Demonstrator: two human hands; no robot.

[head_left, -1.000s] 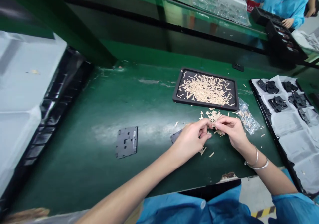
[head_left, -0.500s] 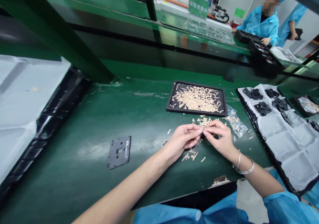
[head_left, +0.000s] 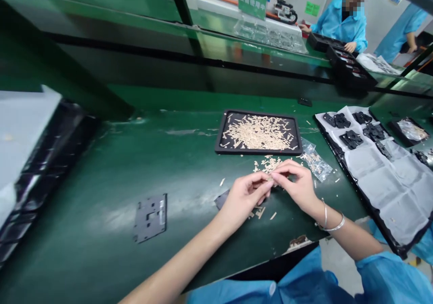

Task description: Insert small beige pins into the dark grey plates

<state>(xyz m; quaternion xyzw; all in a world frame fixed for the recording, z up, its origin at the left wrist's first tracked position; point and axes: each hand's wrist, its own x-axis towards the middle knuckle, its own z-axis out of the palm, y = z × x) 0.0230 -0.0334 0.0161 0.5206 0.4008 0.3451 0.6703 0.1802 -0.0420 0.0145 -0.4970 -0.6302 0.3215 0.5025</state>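
My left hand (head_left: 248, 191) and my right hand (head_left: 296, 182) meet fingertip to fingertip above the bench, both pinched closed. Whatever lies between the fingertips is too small and covered to make out. Just beyond them is a loose heap of small tan pieces (head_left: 270, 163), and a few tan strips (head_left: 260, 212) lie on the near side. A dark flat part (head_left: 222, 199) pokes out from behind my left hand, mostly hidden. Farther left, a dark grey plate with cut-outs (head_left: 151, 218) lies flat on the green bench.
Behind the hands sits a black tray (head_left: 221, 150) heaped with tan strips. Beside it is a clear plastic bag (head_left: 317, 162) of tan pieces. A lined tray (head_left: 389, 195) with black parts stands right, another lined tray (head_left: 43, 168) left. A co-worker (head_left: 348, 22) sits beyond the bench.
The view has shifted, so the bench things sit a little farther left. More of the dark part shows by my left hand. Both hands stay pinched together.
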